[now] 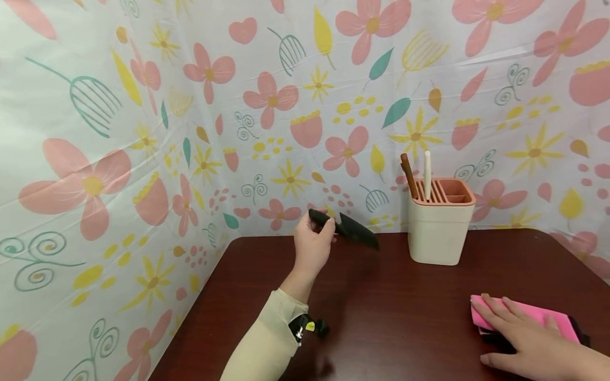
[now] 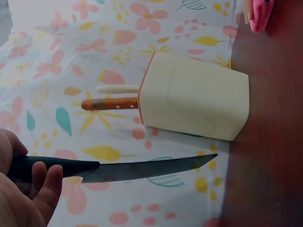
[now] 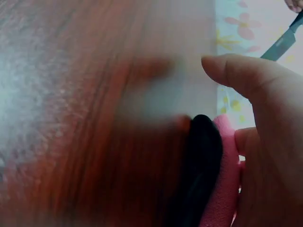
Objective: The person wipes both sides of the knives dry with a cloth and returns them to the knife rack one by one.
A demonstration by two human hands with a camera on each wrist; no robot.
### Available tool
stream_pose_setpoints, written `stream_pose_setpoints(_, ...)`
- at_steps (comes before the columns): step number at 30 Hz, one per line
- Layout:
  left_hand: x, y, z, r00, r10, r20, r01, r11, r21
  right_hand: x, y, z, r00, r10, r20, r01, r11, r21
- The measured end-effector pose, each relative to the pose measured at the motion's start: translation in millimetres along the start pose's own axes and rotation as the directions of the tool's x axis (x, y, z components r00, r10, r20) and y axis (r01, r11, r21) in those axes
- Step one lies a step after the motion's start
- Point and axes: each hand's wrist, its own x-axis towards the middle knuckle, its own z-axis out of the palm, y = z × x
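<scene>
My left hand point(image 1: 312, 248) grips a black-handled kitchen knife point(image 1: 359, 233) above the back of the table. Its dark blade point(image 2: 147, 169) points right and slightly down in the head view, apart from the holder. To its right stands a cream knife holder point(image 1: 438, 235) with an orange slotted top. A brown handle point(image 1: 408, 175) and a white handle point(image 1: 427, 174) stick up from the slots. At the right, my right hand point(image 1: 534, 336) rests with extended fingers on a folded pink cloth point(image 1: 564, 321). Something black point(image 3: 201, 161) lies against the cloth; its kind is unclear.
The dark brown wooden table point(image 1: 400, 312) runs back to a wall hung with a flower-printed sheet point(image 1: 305, 174). Another side of that sheet closes off the left. The holder stands near the table's back edge.
</scene>
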Motion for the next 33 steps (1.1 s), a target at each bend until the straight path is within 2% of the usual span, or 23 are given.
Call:
stream_pose_setpoints(4, 17.7, 18.3, 8.8, 0.997, 0.054, 0.053, -0.057, 0.997, 0.053, 6.2, 2.2, -13.1, 0.999, -0.044, -0.025, 0.045, 0.998, 0.033)
stream_pose_setpoints(7, 32.9, 33.7, 16.9, 0.992, 0.079, 0.094, -0.087, 0.992, 0.088, 17.1, 6.3, -31.5, 0.997, -0.082, 0.008, 0.082, 0.997, 0.001)
stream_pose_setpoints(9, 43.5, 45.4, 22.8, 0.988, 0.099, 0.123, -0.112, 0.989, 0.101, 26.3, 9.6, -47.8, 0.996, -0.067, 0.050, 0.068, 0.998, -0.016)
stream_pose_setpoints(12, 59.8, 63.7, 32.2, 0.979, 0.120, 0.162, -0.139, 0.984, 0.112, 45.0, 14.5, -78.8, 0.996, -0.058, 0.064, 0.060, 0.998, -0.020)
stream_pose_setpoints(18, 92.5, 97.3, 54.1, 0.964, 0.163, 0.211, -0.202, 0.963, 0.179, 88.4, 18.3, -143.1, 1.000, -0.009, -0.029, 0.009, 1.000, -0.014)
stream_pose_setpoints(22, 110.5, 116.9, 74.1, 0.958, 0.170, 0.230, -0.220, 0.951, 0.216, 116.4, 15.9, -168.6, 0.996, 0.001, -0.092, -0.002, 1.000, -0.010)
stream_pose_setpoints(25, 118.6, 131.3, 91.6, 0.959, 0.146, 0.245, -0.209, 0.944, 0.255, 134.1, 14.9, -174.0, 0.992, 0.003, -0.123, -0.009, 0.999, -0.049)
stream_pose_setpoints(27, 121.4, 141.0, 103.1, 0.956, 0.127, 0.263, -0.203, 0.938, 0.283, 143.8, 15.5, -172.3, 0.993, 0.007, -0.114, -0.014, 0.998, -0.059)
stream_pose_setpoints(33, 127.0, 165.6, 127.7, 0.941, 0.078, 0.329, -0.189, 0.928, 0.320, 167.6, 20.3, -149.9, 0.994, -0.002, -0.113, -0.002, 1.000, -0.028)
